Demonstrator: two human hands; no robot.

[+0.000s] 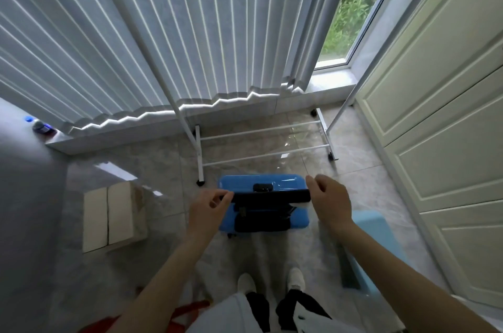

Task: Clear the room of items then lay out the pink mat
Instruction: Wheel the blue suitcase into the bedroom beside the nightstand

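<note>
A blue suitcase [299, 219] stands on the tiled floor just ahead of my feet, seen from above. Its black pull handle [269, 196] lies crosswise over the top. My left hand [209, 206] pinches the left end of that bar with thumb and fingers. My right hand [328, 198] curls round its right end. A thin clear plastic film seems to lie over the case and rise toward the rack. No pink mat is in view.
A white wheeled rack [261, 142] stands behind the suitcase, under the grey curtain [136, 47]. A cardboard box [114, 218] sits on the left, a light blue object [378, 240] on the right. Cream wardrobe doors [441, 115] line the right side. A red object [190, 308] lies by my left leg.
</note>
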